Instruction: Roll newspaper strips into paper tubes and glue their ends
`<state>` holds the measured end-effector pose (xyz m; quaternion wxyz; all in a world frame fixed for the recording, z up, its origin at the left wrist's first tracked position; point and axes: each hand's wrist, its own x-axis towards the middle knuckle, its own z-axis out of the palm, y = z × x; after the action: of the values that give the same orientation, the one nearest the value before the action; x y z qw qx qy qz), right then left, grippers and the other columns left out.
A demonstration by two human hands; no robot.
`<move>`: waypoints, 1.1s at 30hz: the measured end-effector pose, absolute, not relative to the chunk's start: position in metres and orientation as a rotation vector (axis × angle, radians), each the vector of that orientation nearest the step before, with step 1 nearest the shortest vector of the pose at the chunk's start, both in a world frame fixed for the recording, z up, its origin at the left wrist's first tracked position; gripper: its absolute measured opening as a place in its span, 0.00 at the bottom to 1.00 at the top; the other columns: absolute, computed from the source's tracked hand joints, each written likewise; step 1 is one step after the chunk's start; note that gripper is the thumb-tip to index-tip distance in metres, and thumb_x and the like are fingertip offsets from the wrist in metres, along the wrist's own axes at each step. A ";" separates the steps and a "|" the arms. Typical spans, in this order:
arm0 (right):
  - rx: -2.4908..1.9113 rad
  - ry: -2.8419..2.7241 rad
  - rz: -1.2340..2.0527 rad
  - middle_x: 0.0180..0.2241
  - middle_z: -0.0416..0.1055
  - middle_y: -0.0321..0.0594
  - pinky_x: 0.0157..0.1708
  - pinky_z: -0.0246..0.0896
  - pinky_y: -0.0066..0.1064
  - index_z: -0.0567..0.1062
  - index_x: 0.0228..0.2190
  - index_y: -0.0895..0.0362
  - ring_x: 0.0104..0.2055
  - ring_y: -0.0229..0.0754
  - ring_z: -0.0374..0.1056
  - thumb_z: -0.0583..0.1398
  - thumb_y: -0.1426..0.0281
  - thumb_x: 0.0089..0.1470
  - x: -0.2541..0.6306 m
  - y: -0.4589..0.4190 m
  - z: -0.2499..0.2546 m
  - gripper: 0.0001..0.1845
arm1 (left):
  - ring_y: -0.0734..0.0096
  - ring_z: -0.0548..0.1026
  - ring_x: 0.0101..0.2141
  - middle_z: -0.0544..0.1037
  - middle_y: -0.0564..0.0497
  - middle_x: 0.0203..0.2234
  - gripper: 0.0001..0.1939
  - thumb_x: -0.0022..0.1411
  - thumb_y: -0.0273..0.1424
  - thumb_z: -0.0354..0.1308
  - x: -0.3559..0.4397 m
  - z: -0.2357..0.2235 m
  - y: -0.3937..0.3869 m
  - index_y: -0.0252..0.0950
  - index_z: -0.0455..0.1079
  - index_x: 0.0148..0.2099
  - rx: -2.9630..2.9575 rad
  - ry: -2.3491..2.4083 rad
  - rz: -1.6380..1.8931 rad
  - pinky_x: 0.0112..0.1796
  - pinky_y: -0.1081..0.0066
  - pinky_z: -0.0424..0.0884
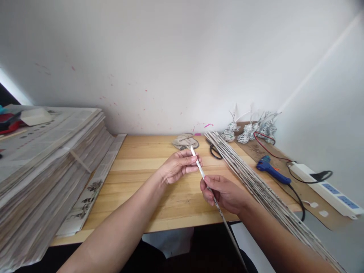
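Note:
A long, thin rolled newspaper tube (226, 223) slants from above the table down past its front edge towards me. Near its white upper tip my left hand (182, 165) pinches it between thumb and fingers. A little lower, my right hand (223, 191) is closed round the same tube. Behind the tip a greyish, folded cloth-like pad (184, 141) lies by the wall. To the right rests a bundle of similar paper tubes (256, 187), with black scissor-like handles (215, 152) partly under its far end.
A tall newspaper stack (57, 163) fills the left side, with a folded newspaper strip (92, 189) beside it. At right, a blue glue gun (273, 170) and white power strip (327, 189) lie on cardboard (284, 178). Several woven paper pieces (250, 131) stand behind.

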<state>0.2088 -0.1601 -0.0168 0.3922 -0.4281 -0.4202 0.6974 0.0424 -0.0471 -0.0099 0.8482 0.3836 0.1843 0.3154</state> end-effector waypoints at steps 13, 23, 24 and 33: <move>-1.679 -1.543 0.928 0.23 0.64 0.33 0.29 0.57 0.28 0.73 0.38 0.57 0.26 0.36 0.62 0.52 0.58 0.60 0.219 -0.206 -0.015 0.17 | 0.79 0.78 0.28 0.77 0.51 0.27 0.03 0.59 0.19 0.58 0.036 -0.006 -0.020 0.30 0.72 0.35 0.493 0.449 1.120 0.29 0.85 0.75; -2.227 -1.728 0.029 0.38 0.76 0.51 0.40 0.62 0.36 0.77 0.41 0.60 0.40 0.49 0.71 0.49 0.68 0.59 0.325 -0.184 -0.012 0.19 | 0.80 0.74 0.22 0.77 0.51 0.28 0.16 0.52 0.32 0.67 0.044 -0.027 -0.018 0.31 0.73 0.42 0.782 0.710 1.171 0.24 0.79 0.72; -2.278 -1.770 -0.055 0.41 0.75 0.54 0.43 0.62 0.37 0.76 0.42 0.63 0.44 0.51 0.70 0.48 0.71 0.58 0.335 -0.176 -0.014 0.20 | 0.80 0.73 0.22 0.77 0.51 0.26 0.17 0.49 0.34 0.68 0.045 -0.029 -0.018 0.31 0.73 0.41 0.839 0.719 1.174 0.23 0.79 0.71; -2.334 -1.833 -0.420 0.45 0.73 0.63 0.48 0.61 0.42 0.72 0.51 0.72 0.49 0.56 0.68 0.50 0.74 0.57 0.341 -0.119 -0.014 0.24 | 0.77 0.71 0.23 0.76 0.50 0.25 0.23 0.45 0.45 0.68 0.047 -0.034 -0.017 0.31 0.73 0.36 1.152 0.761 1.176 0.26 0.76 0.68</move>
<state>0.3406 -0.1188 -0.0137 0.0722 -0.7767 -0.6098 -0.1399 0.0475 -0.0175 -0.0344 0.6161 0.5004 0.3305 0.5106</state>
